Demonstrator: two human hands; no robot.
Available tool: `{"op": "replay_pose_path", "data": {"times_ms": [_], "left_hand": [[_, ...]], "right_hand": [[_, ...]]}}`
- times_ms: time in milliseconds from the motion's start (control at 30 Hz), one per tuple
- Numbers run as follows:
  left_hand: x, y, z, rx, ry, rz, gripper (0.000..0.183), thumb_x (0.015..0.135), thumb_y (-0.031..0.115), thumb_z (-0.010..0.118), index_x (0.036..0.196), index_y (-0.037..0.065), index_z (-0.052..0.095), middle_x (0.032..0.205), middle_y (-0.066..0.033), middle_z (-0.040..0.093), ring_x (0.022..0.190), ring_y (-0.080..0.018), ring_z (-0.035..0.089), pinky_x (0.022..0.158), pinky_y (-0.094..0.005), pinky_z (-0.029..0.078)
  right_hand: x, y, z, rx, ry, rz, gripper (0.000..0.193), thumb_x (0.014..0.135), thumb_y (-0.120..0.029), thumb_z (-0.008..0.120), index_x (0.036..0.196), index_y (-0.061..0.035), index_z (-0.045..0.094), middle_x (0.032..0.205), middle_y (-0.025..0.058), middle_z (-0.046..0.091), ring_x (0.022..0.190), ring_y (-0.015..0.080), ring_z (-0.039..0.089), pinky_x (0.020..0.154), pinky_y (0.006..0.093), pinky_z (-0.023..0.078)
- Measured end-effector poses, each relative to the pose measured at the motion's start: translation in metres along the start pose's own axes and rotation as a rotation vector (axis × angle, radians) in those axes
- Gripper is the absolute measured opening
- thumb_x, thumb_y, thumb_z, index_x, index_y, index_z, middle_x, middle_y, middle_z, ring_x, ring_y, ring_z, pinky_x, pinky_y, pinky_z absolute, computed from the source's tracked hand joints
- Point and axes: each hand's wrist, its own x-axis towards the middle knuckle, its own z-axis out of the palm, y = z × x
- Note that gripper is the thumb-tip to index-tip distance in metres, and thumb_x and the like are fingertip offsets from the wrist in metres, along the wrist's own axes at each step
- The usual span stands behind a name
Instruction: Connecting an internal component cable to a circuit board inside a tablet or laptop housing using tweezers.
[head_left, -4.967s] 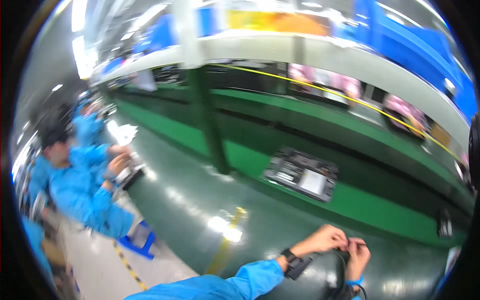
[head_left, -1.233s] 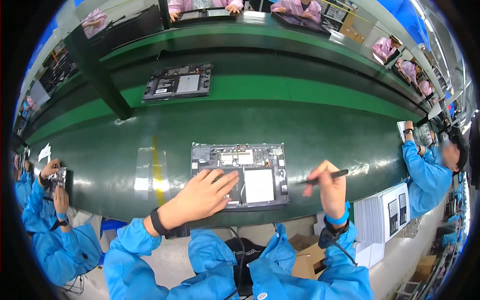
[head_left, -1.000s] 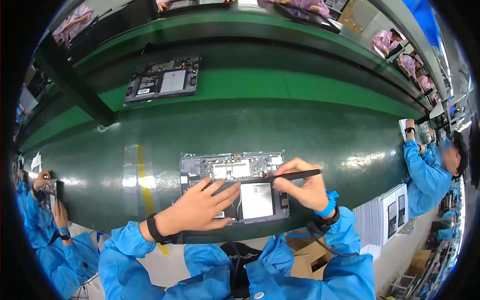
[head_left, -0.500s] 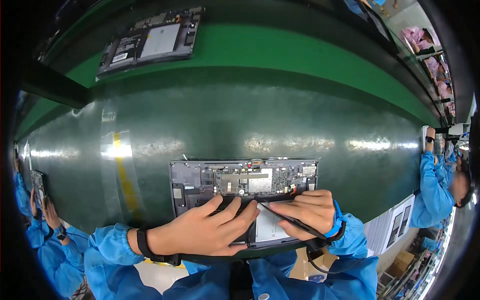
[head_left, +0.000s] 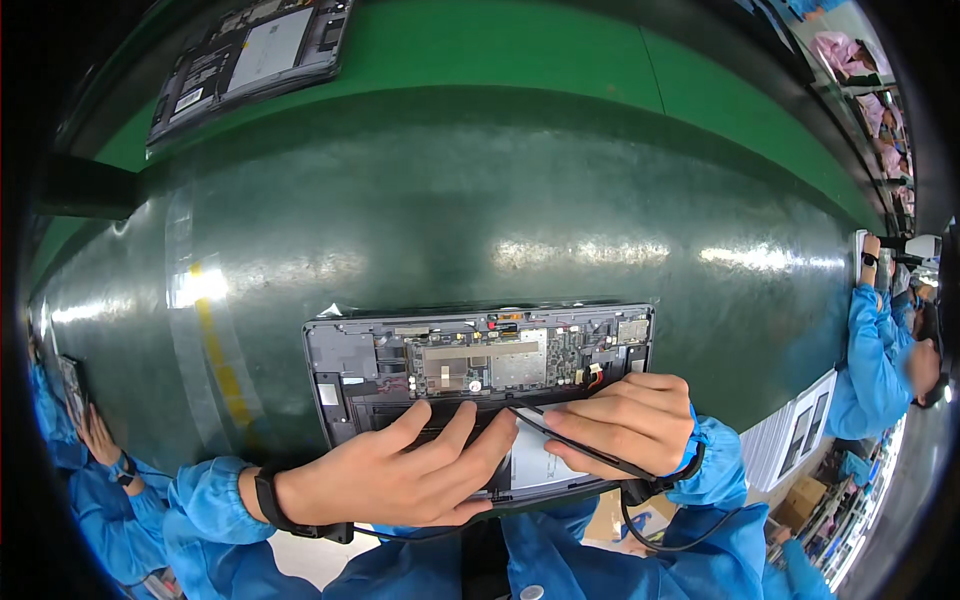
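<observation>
**Both hands in on the open laptop!**

And here's the laptop (head_left: 480, 325), right in front of me on the green tabletop (head_left: 420, 220), innards up, its circuit board (head_left: 515, 370) bare along the far side! My left hand (head_left: 385, 478) spreads across the near half, fingers fanned and gripping nothing, laid over the left and middle of it. Over on the right, my right hand (head_left: 635, 428) has its fingers pinched round a slim black tool (head_left: 598, 452), slanting in over the silver panel (head_left: 540, 472). Its tip is just beside my left index finger; whether it touches the laptop, I can't tell!

Far left, a second laptop (head_left: 270, 50), opened up too, sits on the bright green strip (head_left: 500, 50). Yellow tape (head_left: 222, 360) runs down the tabletop on my left, and off to my right there's a white stack (head_left: 785, 440) at the edge, near a co-worker's blue sleeve (head_left: 860, 350).
</observation>
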Motion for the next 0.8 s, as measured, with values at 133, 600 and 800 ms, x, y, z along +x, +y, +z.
{"op": "replay_pose_path", "data": {"times_ms": [133,600,800], "left_hand": [[0.0007,0.0002,-0.0016,-0.001,-0.024,0.002,0.059,0.09,0.06,0.052,0.121,0.012,0.066,0.13,-0.0022,0.06,0.107,-0.0202,0.056,0.089,-0.0368,0.042],[0.0024,-0.0015,-0.0013,0.001,-0.022,0.002,0.058,0.091,0.059,0.05,0.119,0.011,0.068,0.127,-0.0027,0.061,0.107,-0.0198,0.056,0.089,-0.0376,0.043],[0.0036,-0.0035,-0.0029,0.007,-0.052,0.024,0.059,0.091,0.06,0.049,0.12,0.012,0.068,0.128,-0.0028,0.06,0.108,-0.0198,0.055,0.089,-0.0374,0.043]], "right_hand": [[0.0006,0.0021,-0.0002,-0.008,-0.008,-0.006,0.029,0.072,-0.01,0.082,0.097,-0.0004,0.073,0.08,0.0048,0.068,0.055,0.0114,0.059,0.046,0.0212,0.042],[-0.0004,0.002,-0.0015,0.028,-0.008,0.042,0.031,0.065,-0.007,0.084,0.094,-0.0004,0.074,0.08,0.007,0.07,0.057,0.0153,0.064,0.049,0.0225,0.047],[-0.0001,0.0008,-0.0039,0.262,0.059,0.213,0.025,0.068,-0.002,0.084,0.09,0.0002,0.071,0.072,0.0079,0.068,0.055,0.018,0.064,0.048,0.0254,0.048]]}}
